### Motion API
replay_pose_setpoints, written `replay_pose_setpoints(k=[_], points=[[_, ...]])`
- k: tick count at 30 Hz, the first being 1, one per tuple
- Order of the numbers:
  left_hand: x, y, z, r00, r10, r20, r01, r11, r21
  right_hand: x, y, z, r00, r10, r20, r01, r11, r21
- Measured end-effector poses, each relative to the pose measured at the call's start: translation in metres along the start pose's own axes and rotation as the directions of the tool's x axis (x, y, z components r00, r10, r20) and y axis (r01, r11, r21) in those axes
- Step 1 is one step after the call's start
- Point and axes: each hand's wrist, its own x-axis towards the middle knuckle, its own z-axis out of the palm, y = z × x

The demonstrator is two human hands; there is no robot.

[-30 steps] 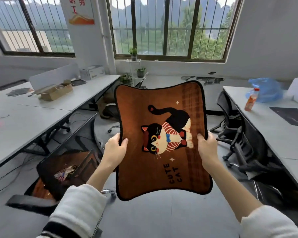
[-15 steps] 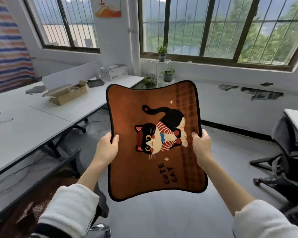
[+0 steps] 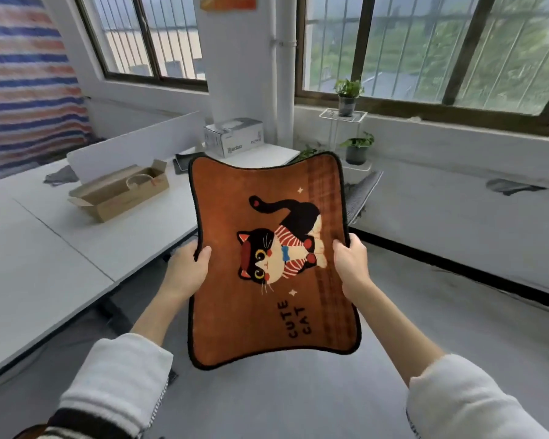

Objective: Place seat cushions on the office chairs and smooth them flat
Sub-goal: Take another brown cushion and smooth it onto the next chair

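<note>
A brown seat cushion (image 3: 235, 315) with a black cat picture and the words "CUTE CAT" is held up in front of me, nearly upright, face toward the camera. My left hand (image 3: 189, 269) grips its left edge at mid-height, thumb on the front. My right hand (image 3: 349, 264) grips the right edge the same way. Behind the cushion's upper right corner, a grey mesh chair back (image 3: 363, 193) sticks out. No chair seat shows in this view.
White desks (image 3: 45, 248) run along the left, carrying an open cardboard box (image 3: 121, 193) and a white carton (image 3: 233, 136). A white plant stand (image 3: 346, 117) with potted plants stands under the windows. Grey floor (image 3: 425, 312) spreads to the right and ahead.
The view has swung left: the right-hand desk and black chairs have left the frame, and the left desks and striped tarp fill more of it. Both hands keep the same grip on the cushion.
</note>
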Motion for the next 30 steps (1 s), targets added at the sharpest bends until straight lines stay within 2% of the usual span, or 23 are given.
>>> replay_pose_setpoints(k=[8, 11, 17, 20, 23, 27, 30], points=[[0.197, -0.031, 0.036, 0.996, -0.084, -0.028, 0.086, 0.993, 0.076, 0.184, 0.019, 0.133, 0.985, 0.161, 0.056, -0.16, 0.987, -0.013], [0.288, -0.034, 0.057, 0.992, -0.128, -0.017, 0.129, 0.988, 0.087, 0.261, 0.018, 0.174, 0.956, 0.276, 0.094, -0.28, 0.96, 0.028], [0.409, -0.039, 0.09, 0.989, -0.14, 0.046, 0.134, 0.986, 0.104, 0.363, 0.013, 0.213, 0.936, 0.352, 0.004, -0.352, 0.936, 0.005], [0.473, -0.053, 0.115, 0.982, -0.144, 0.123, 0.131, 0.985, 0.11, 0.411, 0.022, 0.234, 0.914, 0.402, -0.056, -0.403, 0.915, -0.008], [0.522, -0.076, 0.153, 0.954, -0.147, 0.26, 0.109, 0.982, 0.157, 0.45, 0.042, 0.248, 0.88, 0.445, -0.165, -0.453, 0.891, -0.015], [0.572, -0.113, 0.213, 0.861, -0.132, 0.491, 0.021, 0.974, 0.226, 0.479, 0.083, 0.264, 0.812, 0.496, -0.309, -0.525, 0.851, -0.016], [0.6, -0.139, 0.248, 0.793, -0.18, 0.582, 0.021, 0.963, 0.269, 0.491, 0.114, 0.267, 0.743, 0.543, -0.391, -0.594, 0.804, -0.012]])
